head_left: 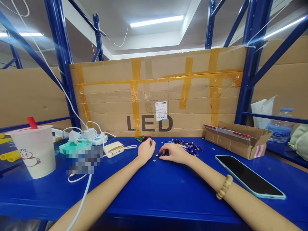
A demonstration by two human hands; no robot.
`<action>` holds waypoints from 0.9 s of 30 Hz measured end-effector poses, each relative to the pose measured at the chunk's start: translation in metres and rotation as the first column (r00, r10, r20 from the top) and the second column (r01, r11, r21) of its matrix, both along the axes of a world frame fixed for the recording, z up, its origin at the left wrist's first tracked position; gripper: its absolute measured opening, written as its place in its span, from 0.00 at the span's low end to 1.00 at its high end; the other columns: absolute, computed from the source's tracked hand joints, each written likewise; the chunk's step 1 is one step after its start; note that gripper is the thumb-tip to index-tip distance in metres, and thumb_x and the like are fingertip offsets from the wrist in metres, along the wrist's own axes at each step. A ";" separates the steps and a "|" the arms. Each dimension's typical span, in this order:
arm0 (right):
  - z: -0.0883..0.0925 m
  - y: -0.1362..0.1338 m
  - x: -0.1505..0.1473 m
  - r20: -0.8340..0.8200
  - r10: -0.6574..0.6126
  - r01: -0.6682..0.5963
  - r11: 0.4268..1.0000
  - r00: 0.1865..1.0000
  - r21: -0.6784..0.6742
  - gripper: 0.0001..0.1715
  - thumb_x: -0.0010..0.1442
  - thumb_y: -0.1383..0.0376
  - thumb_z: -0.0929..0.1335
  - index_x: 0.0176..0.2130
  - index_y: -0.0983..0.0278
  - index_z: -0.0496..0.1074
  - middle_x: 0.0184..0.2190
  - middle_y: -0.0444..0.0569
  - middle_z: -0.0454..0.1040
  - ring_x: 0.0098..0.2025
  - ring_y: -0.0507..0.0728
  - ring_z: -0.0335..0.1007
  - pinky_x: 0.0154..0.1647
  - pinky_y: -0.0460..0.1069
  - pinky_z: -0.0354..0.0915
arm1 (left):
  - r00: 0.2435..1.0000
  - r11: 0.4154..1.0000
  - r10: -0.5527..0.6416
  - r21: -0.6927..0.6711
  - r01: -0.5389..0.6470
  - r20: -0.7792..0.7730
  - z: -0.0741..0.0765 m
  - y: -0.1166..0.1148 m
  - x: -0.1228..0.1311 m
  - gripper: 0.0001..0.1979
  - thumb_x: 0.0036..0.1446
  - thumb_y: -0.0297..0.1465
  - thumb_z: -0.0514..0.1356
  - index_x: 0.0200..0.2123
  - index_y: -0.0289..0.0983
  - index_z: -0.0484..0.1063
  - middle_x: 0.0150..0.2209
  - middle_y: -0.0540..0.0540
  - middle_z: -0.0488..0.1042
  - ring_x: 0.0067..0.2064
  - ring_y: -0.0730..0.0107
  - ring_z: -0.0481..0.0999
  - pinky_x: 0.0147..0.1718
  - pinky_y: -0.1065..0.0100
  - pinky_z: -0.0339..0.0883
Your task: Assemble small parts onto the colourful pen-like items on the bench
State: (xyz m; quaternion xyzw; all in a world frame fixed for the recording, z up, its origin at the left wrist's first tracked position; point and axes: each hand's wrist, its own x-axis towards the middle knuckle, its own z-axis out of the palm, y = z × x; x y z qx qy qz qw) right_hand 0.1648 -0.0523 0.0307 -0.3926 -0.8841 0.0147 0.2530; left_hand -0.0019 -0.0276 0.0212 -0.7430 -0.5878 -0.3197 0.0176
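My right hand [175, 153] rests on the blue shelf top [163, 189] with its fingers bent. Thumb and fingertips close on a small black piece with a shiny end [158, 155], whose kind I cannot make out. Left of it, my left hand [145, 150] is curled, knuckles up; its fingertips and anything in them are hidden. Just beyond the left hand lie a few slim green and red shiny pieces [141, 139]. A loose pile of slim blue and purple shiny pieces [191, 148] spreads behind and right of my right hand.
A phone [250, 176] and an open cardboard box [231, 139] stand right. Leftward are a cream power bank [114, 149], a power strip with chargers [96, 139], a white cable [84, 199] and a drink cup [36, 154]. A large carton [110, 102] closes the back.
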 end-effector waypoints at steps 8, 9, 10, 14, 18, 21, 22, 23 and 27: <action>0.002 -0.005 -0.004 0.071 -0.228 0.229 0.973 0.971 -0.011 0.12 0.48 0.63 0.66 0.37 0.58 0.70 0.29 0.41 0.72 0.33 0.52 0.68 0.26 0.43 0.53 | 0.972 0.999 0.034 0.008 -0.033 -0.233 -0.006 0.021 -0.028 0.17 0.56 0.33 0.45 0.46 0.36 0.63 0.51 0.39 0.62 0.55 0.58 0.57 0.50 0.58 0.50; 0.002 -0.005 -0.005 0.076 -0.264 0.266 0.964 0.962 -0.017 0.13 0.47 0.63 0.66 0.37 0.58 0.70 0.29 0.41 0.72 0.33 0.52 0.68 0.25 0.43 0.52 | 0.967 0.999 0.011 -0.036 -0.020 -0.254 -0.007 0.023 -0.031 0.18 0.56 0.34 0.44 0.48 0.36 0.62 0.54 0.40 0.59 0.58 0.57 0.53 0.52 0.56 0.48; 0.002 -0.006 -0.005 0.079 -0.294 0.296 0.955 0.953 -0.022 0.13 0.47 0.64 0.66 0.37 0.58 0.70 0.29 0.41 0.72 0.33 0.52 0.67 0.25 0.43 0.52 | 0.963 0.996 -0.006 -0.087 -0.018 -0.269 -0.008 0.025 -0.033 0.19 0.56 0.35 0.44 0.49 0.37 0.62 0.56 0.40 0.57 0.59 0.56 0.50 0.52 0.55 0.46; 0.000 -0.006 -0.006 0.079 -0.361 0.362 0.932 0.929 -0.002 0.18 0.45 0.68 0.65 0.39 0.58 0.69 0.34 0.42 0.69 0.34 0.51 0.66 0.25 0.44 0.52 | 0.955 0.980 -0.045 -0.198 -0.015 -0.295 -0.010 0.027 -0.034 0.22 0.56 0.39 0.42 0.49 0.36 0.63 0.55 0.38 0.59 0.57 0.55 0.56 0.51 0.54 0.48; -0.004 -0.007 -0.007 0.055 -0.354 0.353 0.935 0.934 0.034 0.17 0.46 0.69 0.64 0.39 0.59 0.69 0.36 0.43 0.67 0.32 0.50 0.66 0.26 0.44 0.53 | 0.951 0.990 0.027 -0.125 -0.069 -0.307 -0.011 0.028 -0.035 0.23 0.55 0.40 0.44 0.50 0.37 0.62 0.57 0.38 0.55 0.59 0.53 0.52 0.52 0.53 0.47; -0.005 -0.008 -0.011 0.007 -0.343 0.342 0.939 0.939 0.044 0.15 0.47 0.67 0.63 0.38 0.59 0.69 0.35 0.44 0.67 0.32 0.51 0.66 0.27 0.44 0.54 | 0.949 0.986 0.045 -0.142 -0.093 -0.311 -0.011 0.031 -0.039 0.27 0.55 0.44 0.43 0.53 0.37 0.60 0.60 0.38 0.50 0.61 0.51 0.45 0.53 0.52 0.44; -0.005 -0.008 -0.012 -0.011 -0.339 0.339 0.940 0.941 0.045 0.14 0.48 0.67 0.63 0.38 0.60 0.69 0.35 0.44 0.67 0.33 0.51 0.66 0.28 0.44 0.55 | 0.949 0.983 0.030 -0.161 -0.084 -0.315 -0.010 0.031 -0.041 0.27 0.55 0.44 0.42 0.53 0.36 0.60 0.59 0.38 0.51 0.60 0.51 0.46 0.53 0.52 0.43; -0.005 -0.009 -0.013 -0.030 -0.334 0.335 0.941 0.942 0.046 0.13 0.49 0.67 0.62 0.37 0.60 0.69 0.35 0.44 0.68 0.33 0.51 0.67 0.28 0.44 0.55 | 0.947 0.982 0.019 -0.172 -0.077 -0.320 -0.009 0.031 -0.042 0.27 0.55 0.44 0.41 0.52 0.36 0.61 0.58 0.38 0.53 0.60 0.52 0.47 0.53 0.52 0.43; -0.003 -0.010 -0.015 -0.075 -0.323 0.327 0.944 0.943 0.048 0.12 0.52 0.65 0.61 0.36 0.61 0.69 0.35 0.44 0.68 0.35 0.51 0.68 0.31 0.44 0.57 | 0.936 0.990 0.051 -0.103 -0.092 -0.348 -0.004 0.025 -0.043 0.25 0.55 0.41 0.42 0.48 0.34 0.65 0.52 0.37 0.62 0.55 0.55 0.57 0.52 0.55 0.46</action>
